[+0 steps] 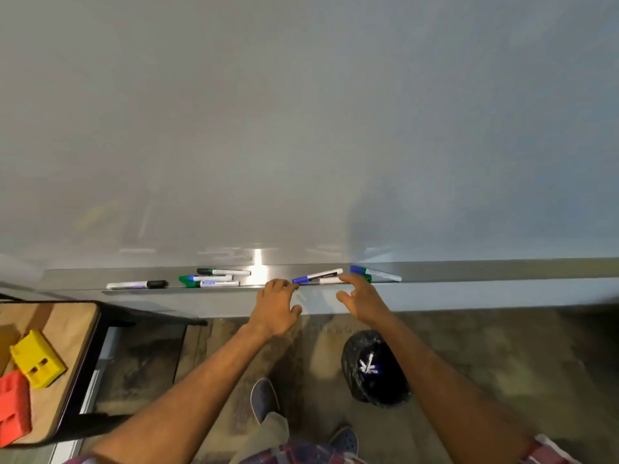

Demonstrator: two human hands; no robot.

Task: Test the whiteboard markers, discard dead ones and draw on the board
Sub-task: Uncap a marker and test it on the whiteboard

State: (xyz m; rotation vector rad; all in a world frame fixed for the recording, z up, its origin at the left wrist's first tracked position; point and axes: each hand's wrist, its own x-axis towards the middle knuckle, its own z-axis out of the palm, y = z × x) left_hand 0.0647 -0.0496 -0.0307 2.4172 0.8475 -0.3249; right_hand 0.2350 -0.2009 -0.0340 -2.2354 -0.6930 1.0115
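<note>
A blank whiteboard (301, 128) fills the upper view, with a metal tray (83, 277) along its bottom edge. Several markers lie on the tray: a black-capped one (137, 285) at the left, green- and blue-capped ones (211, 279) in the middle, a blue-capped marker (316, 275) and another blue-capped one (373, 272) to the right. My left hand (276, 304) reaches the tray edge beside the blue cap, fingers curled, holding nothing. My right hand (360, 298) is spread, fingertips touching the white end of that marker.
A black-lined bin (373, 370) with discarded markers inside stands on the floor under my right arm. A wooden table (67, 329) at the left carries a yellow block (37, 358) and a red block (13, 406). My shoes (264, 398) are below.
</note>
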